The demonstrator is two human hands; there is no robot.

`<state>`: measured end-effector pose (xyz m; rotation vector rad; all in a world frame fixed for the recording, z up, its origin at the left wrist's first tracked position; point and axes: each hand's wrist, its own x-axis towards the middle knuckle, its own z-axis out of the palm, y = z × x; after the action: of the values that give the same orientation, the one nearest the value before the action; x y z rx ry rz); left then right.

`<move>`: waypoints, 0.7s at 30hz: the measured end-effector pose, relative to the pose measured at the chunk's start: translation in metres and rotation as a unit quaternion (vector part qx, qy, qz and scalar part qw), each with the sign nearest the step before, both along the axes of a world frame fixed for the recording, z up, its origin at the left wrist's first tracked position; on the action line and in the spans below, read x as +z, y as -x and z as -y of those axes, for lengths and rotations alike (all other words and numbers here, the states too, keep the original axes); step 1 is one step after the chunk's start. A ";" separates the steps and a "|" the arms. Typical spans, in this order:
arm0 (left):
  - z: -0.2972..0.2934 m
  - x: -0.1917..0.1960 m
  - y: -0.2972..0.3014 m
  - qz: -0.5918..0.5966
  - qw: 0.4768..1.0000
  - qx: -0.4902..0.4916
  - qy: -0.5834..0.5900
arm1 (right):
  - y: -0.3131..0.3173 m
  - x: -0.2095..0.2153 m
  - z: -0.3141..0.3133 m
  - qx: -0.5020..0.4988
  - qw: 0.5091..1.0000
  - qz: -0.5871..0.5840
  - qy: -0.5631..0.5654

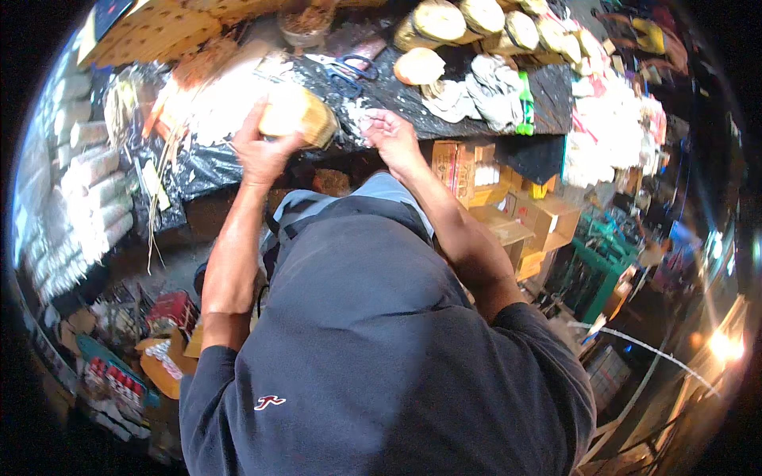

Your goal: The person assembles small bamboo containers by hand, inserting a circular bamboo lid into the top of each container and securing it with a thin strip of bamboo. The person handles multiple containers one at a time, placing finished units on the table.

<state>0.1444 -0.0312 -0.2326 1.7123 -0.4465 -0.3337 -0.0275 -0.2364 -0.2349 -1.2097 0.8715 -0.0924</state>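
My left hand (268,155) is closed on the near left side of a short, thick yellowish bundle (317,119), its thumb laid along the near edge. The bundle's top is washed out by bright light, so its make-up is hard to tell. It rests on the black plastic sheet (444,131) that covers the bench. Just right of the bundle, and apart from it, my right hand (390,136) is raised with loosely curled fingers, and nothing shows in it. Beyond the hands lie blue-handled scissors (349,75).
Several similar bundles (436,21) line the bench's far right, near a white cloth (496,91) and a bright green object (525,103). A tub (305,25) stands at the far edge. Cardboard boxes (532,218) are under the right side; pale wrapped rolls (103,190) pile up left.
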 end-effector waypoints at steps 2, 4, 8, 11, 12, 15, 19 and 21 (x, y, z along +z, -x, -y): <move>-0.010 -0.004 -0.015 -0.172 0.975 0.097 0.103 | 0.007 0.011 -0.007 0.040 0.996 -0.005 0.076; -0.014 0.007 -0.026 -0.348 0.893 0.137 0.251 | 0.007 0.031 -0.019 0.038 0.993 0.001 0.107; 0.000 0.051 -0.016 -0.509 0.763 0.167 0.362 | 0.006 0.081 -0.035 -0.001 0.988 0.097 0.123; 0.006 0.059 -0.012 -0.527 0.737 0.188 0.380 | -0.001 0.129 -0.042 0.006 0.965 0.145 0.217; 0.007 0.063 -0.009 -0.535 0.730 0.174 0.388 | -0.004 0.145 -0.041 0.025 0.948 0.156 0.277; 0.008 0.081 -0.004 -0.552 0.725 0.127 0.392 | -0.022 0.177 -0.043 0.080 0.872 0.227 0.427; 0.009 0.082 0.000 -0.520 0.746 0.148 0.389 | -0.030 0.171 -0.040 0.121 0.809 0.251 0.518; 0.006 0.070 -0.008 -0.501 0.746 0.121 0.423 | -0.022 0.159 -0.038 0.113 0.830 0.238 0.492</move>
<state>0.1521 -0.0368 -0.1631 0.5054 0.4048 -0.6716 -0.0053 -0.1988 -0.0760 -2.1204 0.1782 -0.6916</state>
